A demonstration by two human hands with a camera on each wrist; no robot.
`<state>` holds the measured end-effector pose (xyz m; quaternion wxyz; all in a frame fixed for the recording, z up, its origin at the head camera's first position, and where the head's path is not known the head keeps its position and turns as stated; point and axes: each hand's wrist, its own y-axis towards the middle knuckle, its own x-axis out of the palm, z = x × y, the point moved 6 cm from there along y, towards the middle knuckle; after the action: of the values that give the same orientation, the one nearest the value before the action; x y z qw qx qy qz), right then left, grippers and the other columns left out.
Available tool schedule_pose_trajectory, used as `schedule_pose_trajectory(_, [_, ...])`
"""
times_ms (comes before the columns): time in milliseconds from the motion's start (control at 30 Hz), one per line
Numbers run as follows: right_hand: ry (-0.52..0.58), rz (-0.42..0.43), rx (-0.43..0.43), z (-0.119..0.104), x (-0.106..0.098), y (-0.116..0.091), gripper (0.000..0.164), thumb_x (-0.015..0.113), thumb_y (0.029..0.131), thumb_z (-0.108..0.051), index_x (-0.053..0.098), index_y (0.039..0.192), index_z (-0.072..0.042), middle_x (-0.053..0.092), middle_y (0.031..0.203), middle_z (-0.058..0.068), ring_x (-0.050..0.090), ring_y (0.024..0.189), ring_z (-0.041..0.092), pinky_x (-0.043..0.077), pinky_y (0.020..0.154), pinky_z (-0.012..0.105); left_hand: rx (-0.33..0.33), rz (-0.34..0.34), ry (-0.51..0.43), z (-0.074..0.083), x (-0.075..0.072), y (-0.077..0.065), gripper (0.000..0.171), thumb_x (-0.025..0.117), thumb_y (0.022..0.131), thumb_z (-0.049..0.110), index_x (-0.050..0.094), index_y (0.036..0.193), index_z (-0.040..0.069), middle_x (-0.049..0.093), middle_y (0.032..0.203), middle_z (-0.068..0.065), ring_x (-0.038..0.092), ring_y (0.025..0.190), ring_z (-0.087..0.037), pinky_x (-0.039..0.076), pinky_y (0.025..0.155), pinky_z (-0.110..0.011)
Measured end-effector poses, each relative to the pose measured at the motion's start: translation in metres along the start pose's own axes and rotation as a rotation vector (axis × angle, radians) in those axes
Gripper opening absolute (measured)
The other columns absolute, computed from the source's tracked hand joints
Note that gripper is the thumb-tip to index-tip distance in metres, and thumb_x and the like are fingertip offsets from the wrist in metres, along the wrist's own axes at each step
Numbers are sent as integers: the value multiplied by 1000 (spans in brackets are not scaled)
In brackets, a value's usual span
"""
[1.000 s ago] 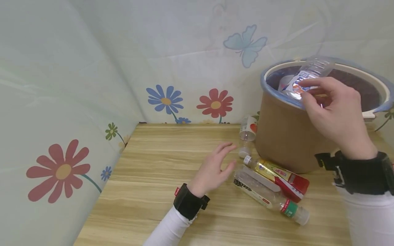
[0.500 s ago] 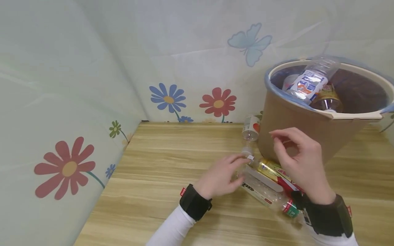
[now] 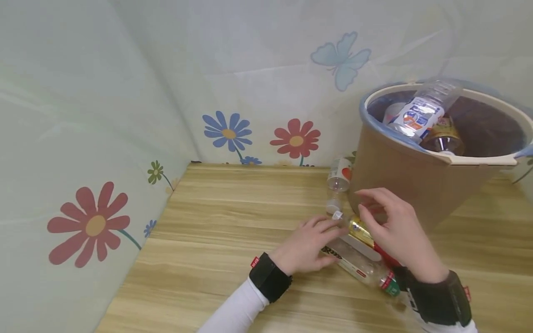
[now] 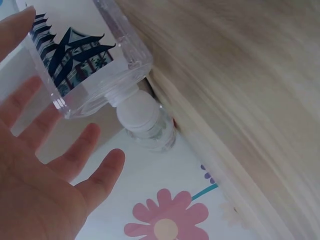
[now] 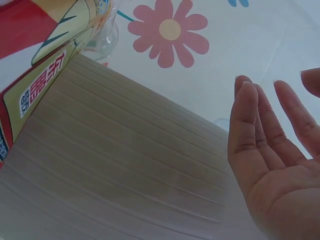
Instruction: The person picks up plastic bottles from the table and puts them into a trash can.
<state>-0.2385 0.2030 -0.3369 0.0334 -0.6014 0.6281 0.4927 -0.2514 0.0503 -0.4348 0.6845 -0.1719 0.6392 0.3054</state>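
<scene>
A clear plastic bottle (image 3: pixel 356 263) with a green-and-red band near its neck lies on the table. Over its base end reaches my left hand (image 3: pixel 308 249), fingers spread and loosely bent; whether they touch it I cannot tell. Blue pagodas show on the label of this bottle (image 4: pixel 75 57) in the left wrist view. Beside it lies a gold-and-red bottle (image 3: pixel 361 231), partly hidden by my right hand (image 3: pixel 395 231). That hand hovers above the bottles, thumb and fingers curved apart and holding nothing. In the right wrist view its fingers (image 5: pixel 245 120) are clear of the gold-and-red bottle (image 5: pixel 37 82).
A brown bin (image 3: pixel 395 180) with a blue liner stands at the back right. Inside it, a clear bottle with a white label (image 3: pixel 418 118) leans on the rim above an amber-coloured bottle (image 3: pixel 444 138). A small clear bottle (image 3: pixel 339 175) lies left of the bin, near the wall.
My right hand has left the clear bottle at the bin's rim and come down over the lying bottles. My left hand has shifted right, over the pagoda-label bottle's base.
</scene>
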Motion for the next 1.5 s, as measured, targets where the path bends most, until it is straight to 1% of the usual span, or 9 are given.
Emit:
schedule_pose_trajectory(233, [-26,-21,24,6,2,-1,30,71,88,-1,68,118,-5,72,105,8,61,87,-2,49,73,2,13,-20,42,0,5,-1,56,70,93,45,53,144,29,53,151,7,47,141,-21,43,116,-42])
schedule_pose_trajectory(433, [-35,-53,35,6,0,1,30,70,88,-3,68,119,-6,72,106,10,65,87,14,49,75,3,4,-28,-21,-6,3,0,53,73,91,41,58,141,28,58,145,7,51,137,-19,43,116,-38])
schedule_pose_trajectory(600, [-42,-68,42,6,1,1,29,70,89,-4,68,118,-6,72,106,9,64,85,12,53,74,8,5,-60,-64,-20,-4,-6,57,78,88,37,60,140,25,61,142,4,54,134,-17,42,117,-33])
schedule_pose_trajectory(700, [-44,-77,52,5,2,1,28,70,89,-4,68,117,-6,72,105,8,63,85,10,54,73,10,-30,-92,-87,-35,-11,-14,58,81,86,31,61,139,23,63,139,4,56,132,-16,44,115,-31])
schedule_pose_trajectory(833, [-35,-93,57,3,6,1,29,71,89,-2,69,117,-6,72,105,9,64,86,13,55,74,12,-128,-131,-143,-57,-20,-27,57,83,84,21,62,137,23,63,138,2,58,128,-16,47,112,-32])
schedule_pose_trajectory(967, [-23,-96,46,2,10,2,29,70,88,-1,69,117,-6,72,107,10,66,86,17,57,75,16,-200,-127,-228,-71,-24,-36,66,85,81,16,58,141,23,53,150,0,53,135,-21,47,113,-37])
schedule_pose_trajectory(1133, [-17,-97,41,1,16,1,29,68,88,0,69,117,-6,72,107,10,67,87,18,59,78,22,-236,-123,-257,-77,-24,-39,87,89,77,20,45,152,28,39,161,0,42,146,-26,45,116,-43])
schedule_pose_trajectory(1333, [-31,-114,37,-1,25,0,29,68,89,-2,69,117,-6,72,107,9,68,87,18,61,79,36,-271,-152,-245,-79,-19,-39,92,90,75,20,42,153,31,45,158,3,41,146,-24,39,120,-48])
schedule_pose_trajectory(1500, [-35,-130,28,-3,32,0,29,68,89,-2,69,118,-4,72,109,10,68,87,18,62,79,43,-279,-175,-213,-81,-15,-39,84,89,77,23,47,150,29,54,151,5,47,142,-21,38,120,-44])
